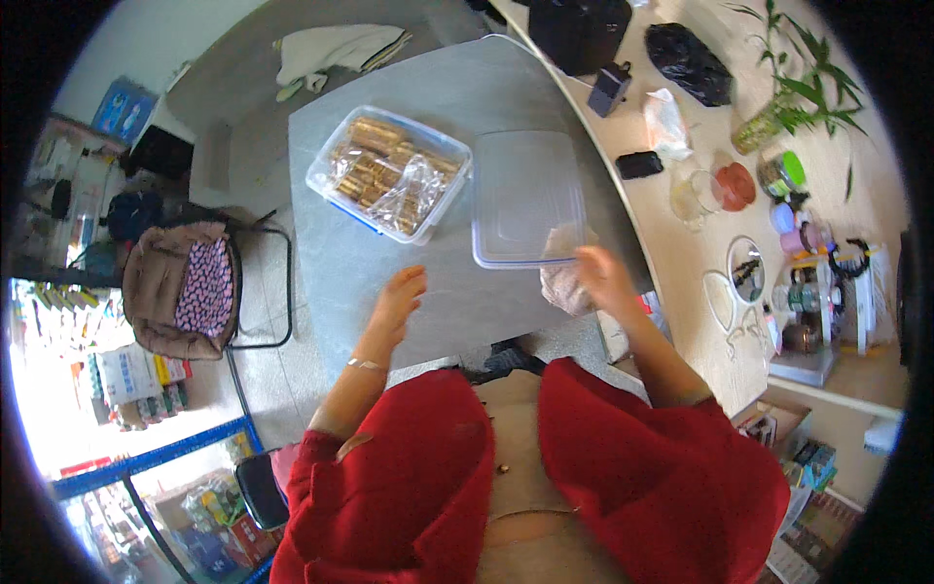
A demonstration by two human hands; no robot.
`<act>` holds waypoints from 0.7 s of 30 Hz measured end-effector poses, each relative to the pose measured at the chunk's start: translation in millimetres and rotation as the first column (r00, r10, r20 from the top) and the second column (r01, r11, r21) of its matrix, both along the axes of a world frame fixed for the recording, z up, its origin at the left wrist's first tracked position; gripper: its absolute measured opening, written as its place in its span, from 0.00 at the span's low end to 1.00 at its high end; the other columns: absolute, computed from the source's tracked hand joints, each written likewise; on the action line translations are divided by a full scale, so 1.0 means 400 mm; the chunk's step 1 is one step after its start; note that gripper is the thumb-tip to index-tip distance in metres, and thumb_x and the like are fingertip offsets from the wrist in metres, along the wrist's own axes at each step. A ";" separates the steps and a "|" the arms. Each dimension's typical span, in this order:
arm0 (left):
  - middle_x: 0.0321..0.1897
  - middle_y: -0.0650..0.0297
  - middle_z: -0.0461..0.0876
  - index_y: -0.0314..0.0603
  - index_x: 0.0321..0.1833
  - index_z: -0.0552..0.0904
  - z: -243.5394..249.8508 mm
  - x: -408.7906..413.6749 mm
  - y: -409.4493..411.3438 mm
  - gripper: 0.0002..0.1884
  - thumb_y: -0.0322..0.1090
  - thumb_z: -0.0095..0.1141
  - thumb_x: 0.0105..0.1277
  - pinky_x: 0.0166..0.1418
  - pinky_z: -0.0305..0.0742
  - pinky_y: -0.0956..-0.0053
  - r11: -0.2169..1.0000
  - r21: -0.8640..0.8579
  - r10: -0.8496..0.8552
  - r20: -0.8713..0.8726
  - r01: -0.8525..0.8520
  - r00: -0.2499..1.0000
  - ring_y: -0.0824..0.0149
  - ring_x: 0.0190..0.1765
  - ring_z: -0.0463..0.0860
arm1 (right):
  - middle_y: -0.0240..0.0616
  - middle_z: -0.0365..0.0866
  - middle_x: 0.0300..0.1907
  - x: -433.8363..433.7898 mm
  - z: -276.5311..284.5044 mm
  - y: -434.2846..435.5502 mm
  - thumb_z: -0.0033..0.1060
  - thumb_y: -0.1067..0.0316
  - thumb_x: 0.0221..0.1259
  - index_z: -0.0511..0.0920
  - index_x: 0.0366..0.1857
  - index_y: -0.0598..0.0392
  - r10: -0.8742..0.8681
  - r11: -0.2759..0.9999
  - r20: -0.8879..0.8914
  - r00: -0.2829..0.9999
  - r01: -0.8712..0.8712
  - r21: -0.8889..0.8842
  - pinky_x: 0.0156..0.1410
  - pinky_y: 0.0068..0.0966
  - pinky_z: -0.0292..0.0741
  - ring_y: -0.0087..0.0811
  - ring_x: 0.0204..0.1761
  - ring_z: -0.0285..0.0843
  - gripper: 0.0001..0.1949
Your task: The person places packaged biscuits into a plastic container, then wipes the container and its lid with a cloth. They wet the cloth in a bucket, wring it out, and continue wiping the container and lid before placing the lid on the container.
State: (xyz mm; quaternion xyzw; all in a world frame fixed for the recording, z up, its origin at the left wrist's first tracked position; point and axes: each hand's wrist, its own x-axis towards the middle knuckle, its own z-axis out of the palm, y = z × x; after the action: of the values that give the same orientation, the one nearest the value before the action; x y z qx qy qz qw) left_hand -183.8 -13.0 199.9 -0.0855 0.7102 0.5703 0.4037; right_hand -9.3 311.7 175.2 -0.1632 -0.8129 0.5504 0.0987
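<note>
A clear plastic storage box (445, 213) stands on the grey table, holding several golden-brown pieces (376, 135) in clear plastic bags (410, 191). To its right lies a translucent lid (527, 193) with a blue-edged rim. My left hand (398, 296) hovers over the table below the box, holding nothing, its fingers loosely bent. At the lid's near right corner is my right hand (604, 281), blurred; whether it touches or grips the rim is unclear. A pale crumpled cloth (565, 285) lies beside that hand, partly under the lid.
The grey table (350, 292) abuts a pale wooden counter (700, 321) on the right. That counter bears a black phone (639, 165), a glass jug (693, 198), a round mirror (746, 269) and a potted plant (810, 87). A cushioned chair (157, 285) stands left; a folded cloth (336, 51) lies beyond.
</note>
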 end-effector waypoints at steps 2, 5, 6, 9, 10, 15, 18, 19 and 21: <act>0.61 0.66 0.70 0.53 0.67 0.67 -0.093 0.001 0.047 0.26 0.43 0.53 0.66 0.66 0.57 0.58 0.993 0.082 0.066 0.162 -0.081 0.984 0.65 0.62 0.68 | 0.50 0.78 0.45 0.068 -0.032 0.083 0.64 0.64 0.51 0.75 0.50 0.59 -0.106 0.885 -0.041 0.993 0.113 0.451 0.51 0.38 0.74 0.46 0.46 0.78 0.21; 0.60 0.61 0.68 0.53 0.66 0.68 -0.177 -0.014 0.162 0.29 0.44 0.56 0.61 0.57 0.63 0.64 0.999 0.044 -0.019 -0.023 0.020 1.000 0.62 0.56 0.69 | 0.53 0.77 0.47 0.051 -0.067 0.089 0.67 0.58 0.49 0.72 0.52 0.60 -0.122 0.762 -0.096 0.988 0.155 0.629 0.54 0.41 0.72 0.50 0.49 0.75 0.26; 0.62 0.60 0.67 0.53 0.68 0.66 -0.099 -0.009 0.247 0.30 0.44 0.56 0.61 0.58 0.64 0.63 0.997 -0.021 0.082 0.117 -0.080 0.990 0.62 0.57 0.68 | 0.53 0.76 0.48 0.055 -0.068 0.093 0.67 0.57 0.48 0.71 0.53 0.60 -0.133 0.708 -0.081 0.988 0.152 0.690 0.55 0.41 0.71 0.51 0.50 0.75 0.28; 0.61 0.61 0.67 0.52 0.70 0.61 -0.149 0.000 0.282 0.34 0.43 0.57 0.61 0.58 0.65 0.61 0.993 0.010 0.117 0.185 -0.121 0.976 0.63 0.57 0.68 | 0.54 0.75 0.50 0.009 -0.045 0.000 0.70 0.52 0.44 0.68 0.57 0.59 -0.080 0.803 0.116 0.990 -0.005 0.596 0.58 0.44 0.69 0.52 0.52 0.74 0.36; 0.61 0.62 0.67 0.51 0.71 0.60 -0.148 -0.003 0.285 0.35 0.42 0.57 0.60 0.58 0.65 0.61 0.992 0.026 0.116 0.183 -0.122 0.976 0.63 0.57 0.68 | 0.53 0.75 0.51 0.003 -0.070 -0.020 0.72 0.50 0.41 0.65 0.60 0.58 -0.106 0.733 0.050 0.993 0.044 0.679 0.58 0.44 0.69 0.52 0.52 0.74 0.41; 0.53 0.65 0.69 0.48 0.71 0.59 -0.154 -0.013 0.262 0.36 0.36 0.58 0.59 0.56 0.66 0.64 0.957 0.170 0.200 0.199 -0.235 0.959 0.68 0.54 0.69 | 0.55 0.75 0.52 0.002 -0.128 -0.054 0.71 0.58 0.41 0.59 0.66 0.57 -0.216 0.700 0.162 0.963 0.037 0.713 0.57 0.40 0.72 0.50 0.53 0.75 0.44; 0.49 0.66 0.70 0.48 0.72 0.57 -0.152 -0.022 0.251 0.37 0.33 0.58 0.59 0.53 0.68 0.68 0.830 0.348 0.359 0.265 -0.436 0.895 0.69 0.48 0.70 | 0.52 0.76 0.51 -0.008 0.006 0.001 0.67 0.65 0.46 0.57 0.67 0.57 -0.114 0.938 0.530 0.840 -0.085 0.337 0.54 0.37 0.75 0.46 0.49 0.78 0.41; 0.52 0.63 0.70 0.48 0.72 0.58 -0.143 -0.033 0.252 0.35 0.33 0.56 0.61 0.55 0.69 0.68 0.845 0.349 0.337 0.242 -0.405 0.910 0.66 0.51 0.71 | 0.51 0.77 0.50 -0.014 0.075 0.006 0.66 0.67 0.48 0.57 0.68 0.58 -0.040 0.981 0.683 0.730 -0.100 0.164 0.53 0.37 0.76 0.44 0.48 0.79 0.40; 0.60 0.59 0.69 0.48 0.71 0.59 -0.124 -0.045 0.244 0.31 0.32 0.53 0.65 0.58 0.70 0.67 0.869 0.346 0.297 0.208 -0.354 0.932 0.61 0.56 0.73 | 0.47 0.78 0.46 -0.024 0.107 -0.029 0.61 0.63 0.53 0.62 0.61 0.56 -0.589 0.683 0.494 0.640 0.067 0.728 0.49 0.36 0.77 0.41 0.45 0.80 0.30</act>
State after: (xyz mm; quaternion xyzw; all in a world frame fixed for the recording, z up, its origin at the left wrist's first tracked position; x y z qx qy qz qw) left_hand -201.7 84.7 150.4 -0.1669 0.5303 0.7483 0.3620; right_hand -18.8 300.1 218.0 -0.4688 -0.8759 0.0976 -0.0590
